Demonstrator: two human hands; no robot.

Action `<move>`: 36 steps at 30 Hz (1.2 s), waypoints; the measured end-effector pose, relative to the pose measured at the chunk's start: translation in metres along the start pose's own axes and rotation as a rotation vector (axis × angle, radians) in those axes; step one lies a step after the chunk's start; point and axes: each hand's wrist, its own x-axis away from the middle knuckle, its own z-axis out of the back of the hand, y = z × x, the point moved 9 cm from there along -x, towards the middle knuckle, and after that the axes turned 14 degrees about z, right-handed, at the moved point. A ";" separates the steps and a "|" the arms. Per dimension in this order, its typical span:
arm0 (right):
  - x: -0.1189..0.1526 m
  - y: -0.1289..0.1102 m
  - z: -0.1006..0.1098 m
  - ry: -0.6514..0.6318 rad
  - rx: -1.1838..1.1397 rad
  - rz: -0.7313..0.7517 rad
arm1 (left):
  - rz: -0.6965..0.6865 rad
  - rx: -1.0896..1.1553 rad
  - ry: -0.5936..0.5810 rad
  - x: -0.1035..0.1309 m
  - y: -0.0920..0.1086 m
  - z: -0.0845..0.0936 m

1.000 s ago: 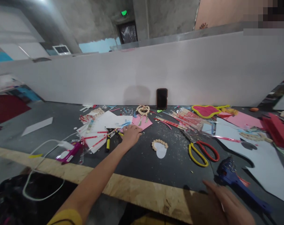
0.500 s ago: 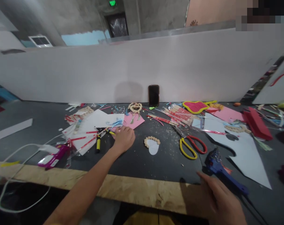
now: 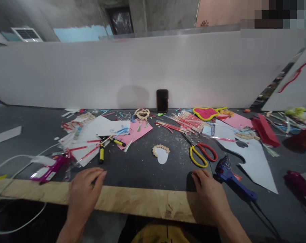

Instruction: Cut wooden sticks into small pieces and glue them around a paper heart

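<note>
My left hand (image 3: 86,190) rests palm down on the wooden front edge (image 3: 148,204) of the dark table, fingers spread, holding nothing. My right hand (image 3: 210,197) lies flat on the same edge, empty too, just left of a blue glue gun (image 3: 232,177). Between and beyond the hands lies a small white paper shape ringed with beige beads (image 3: 161,153). Yellow-and-red scissors (image 3: 202,153) lie past my right hand. Yellow-handled pliers (image 3: 102,152) and a pink paper sheet (image 3: 136,131) sit beyond my left hand.
A black phone (image 3: 162,100) leans on the white partition wall (image 3: 148,74) at the back. White paper sheets (image 3: 246,158), red sticks in plastic (image 3: 187,125), a pink glue gun (image 3: 48,168) with white cable and a red box (image 3: 265,130) clutter the table.
My left hand drew back from the papers near the pliers to the table's front edge. My right hand slid forward onto the edge. The view tilted down and to the right.
</note>
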 end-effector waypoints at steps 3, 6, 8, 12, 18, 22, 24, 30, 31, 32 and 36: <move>-0.004 -0.002 0.000 0.010 -0.005 -0.009 | 0.092 -0.046 0.012 0.005 -0.030 0.005; -0.004 -0.010 0.002 0.033 -0.048 0.020 | 0.118 -0.155 0.043 0.002 -0.036 0.009; -0.003 -0.018 0.002 0.052 -0.099 0.064 | 0.107 -0.222 0.067 -0.002 -0.024 0.009; 0.001 -0.033 0.005 0.089 -0.171 0.132 | 0.020 -0.108 0.015 -0.005 0.026 -0.004; 0.003 -0.043 0.006 0.127 -0.102 0.230 | -0.136 0.012 -0.244 0.002 0.105 -0.052; -0.006 -0.044 0.005 0.130 -0.043 0.291 | -0.254 -0.038 -0.416 -0.004 0.141 -0.083; -0.015 -0.047 0.005 0.111 0.003 0.334 | -0.318 -0.073 -0.458 -0.009 0.156 -0.094; -0.045 -0.042 0.000 0.048 0.050 0.338 | -0.530 -0.140 -0.569 -0.012 0.189 -0.118; -0.050 -0.042 -0.002 0.038 0.054 0.337 | -0.551 -0.149 -0.581 -0.011 0.192 -0.121; -0.054 -0.042 -0.004 0.026 0.057 0.342 | -0.567 -0.155 -0.590 -0.010 0.193 -0.124; -0.067 -0.051 -0.018 -0.045 0.064 0.376 | -0.588 -0.146 -0.584 -0.009 0.194 -0.130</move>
